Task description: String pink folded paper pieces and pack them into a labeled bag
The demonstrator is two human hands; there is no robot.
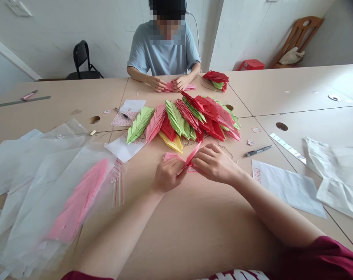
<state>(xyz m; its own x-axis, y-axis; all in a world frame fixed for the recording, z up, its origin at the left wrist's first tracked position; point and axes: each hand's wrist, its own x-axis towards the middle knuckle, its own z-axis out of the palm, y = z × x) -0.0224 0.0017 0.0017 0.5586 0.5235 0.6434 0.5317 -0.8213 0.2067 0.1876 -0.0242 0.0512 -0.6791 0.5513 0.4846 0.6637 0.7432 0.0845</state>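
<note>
A pink folded paper piece (193, 154) is grasped between the left hand (169, 175) and right hand (214, 163), over the pale table (194, 233). Two pens are counted: one (258, 151) lies to the right, another (123, 113) on a pink-printed label sheet (124, 119), its print too small to read.

The head camera looks forward and down, close above the hands (214, 163).

Left hand (168, 175) and right hand (215, 163): both pinching a folded pink paper strip (176, 157) above the desk (194, 233). Beyond them, a heap of folded red, green, pink and yellow paper leaves (191, 120). Near the left edge, translucent plastic bags (48, 186). Right of the hands, a pen (258, 151). At the far edge, a co-worker's hands (158, 83) on pink paper (178, 87).
</note>
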